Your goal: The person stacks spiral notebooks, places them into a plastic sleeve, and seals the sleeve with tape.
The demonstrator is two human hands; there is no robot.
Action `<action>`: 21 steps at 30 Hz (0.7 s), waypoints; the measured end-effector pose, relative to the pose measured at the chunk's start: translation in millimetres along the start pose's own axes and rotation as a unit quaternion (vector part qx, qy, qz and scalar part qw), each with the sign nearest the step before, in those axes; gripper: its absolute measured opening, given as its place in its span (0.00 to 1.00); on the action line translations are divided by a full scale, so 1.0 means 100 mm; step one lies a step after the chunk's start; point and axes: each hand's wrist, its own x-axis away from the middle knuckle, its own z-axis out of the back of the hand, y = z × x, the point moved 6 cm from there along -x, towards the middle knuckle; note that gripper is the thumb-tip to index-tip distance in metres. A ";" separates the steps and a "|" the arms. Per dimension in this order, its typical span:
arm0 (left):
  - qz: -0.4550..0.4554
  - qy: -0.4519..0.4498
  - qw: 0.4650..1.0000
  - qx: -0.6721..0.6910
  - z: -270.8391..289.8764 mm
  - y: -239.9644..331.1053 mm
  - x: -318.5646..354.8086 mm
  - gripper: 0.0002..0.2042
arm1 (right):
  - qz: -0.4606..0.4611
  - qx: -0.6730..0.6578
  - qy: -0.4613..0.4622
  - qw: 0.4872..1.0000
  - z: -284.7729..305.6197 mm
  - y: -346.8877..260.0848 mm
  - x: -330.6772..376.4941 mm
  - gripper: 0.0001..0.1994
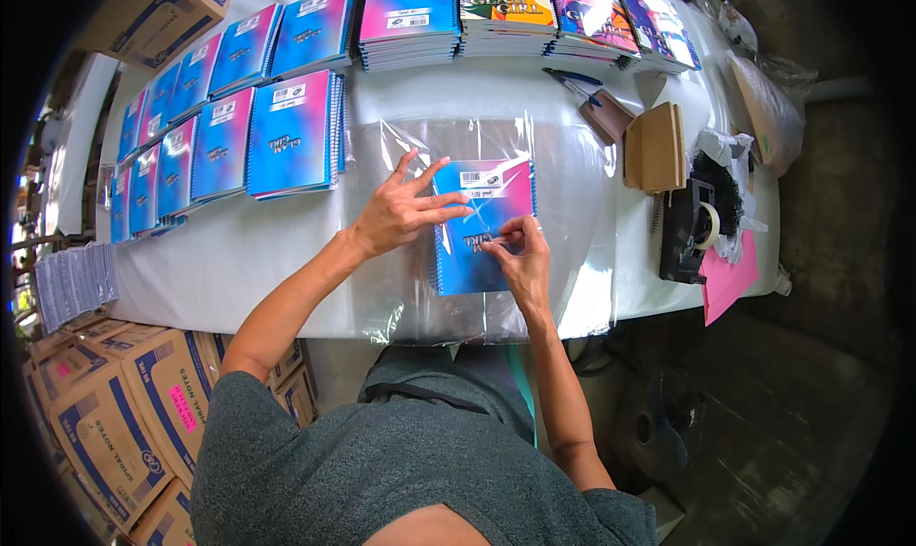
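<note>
A blue and pink spiral notebook (482, 226) lies inside a clear plastic sleeve (563, 193) at the near edge of the white table (239, 250). The left hand (401, 212) rests flat on it with fingers spread, gripping nothing. The right hand (520, 255) pinches something small on the cover; what it is, I cannot tell. A white rectangular label (480, 178) sits near the notebook's far edge. Stacks of similar notebooks (286, 131) with white labels lie to the left. A black tape dispenser (692, 231) stands on the right, beside pink paper (730, 279). Brown cardboard boxes (114, 412) with blue print stand below.
</note>
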 end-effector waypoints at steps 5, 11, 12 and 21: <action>-0.042 -0.071 0.996 0.047 -0.12 0.10 0.02 0.23 | -0.031 -0.038 -0.005 0.999 0.01 0.10 -0.03 0.15; -0.064 -0.131 0.989 0.020 -0.25 0.17 -0.07 0.20 | -0.012 -0.011 -0.020 1.000 0.05 0.08 -0.05 0.10; -0.063 -0.134 0.989 0.019 -0.28 0.17 -0.08 0.20 | -0.011 -0.015 -0.020 1.000 0.06 0.11 -0.05 0.09; -0.087 -0.169 0.982 0.005 -0.30 0.19 -0.05 0.21 | -0.087 0.140 0.297 0.941 2.07 0.87 0.01 0.03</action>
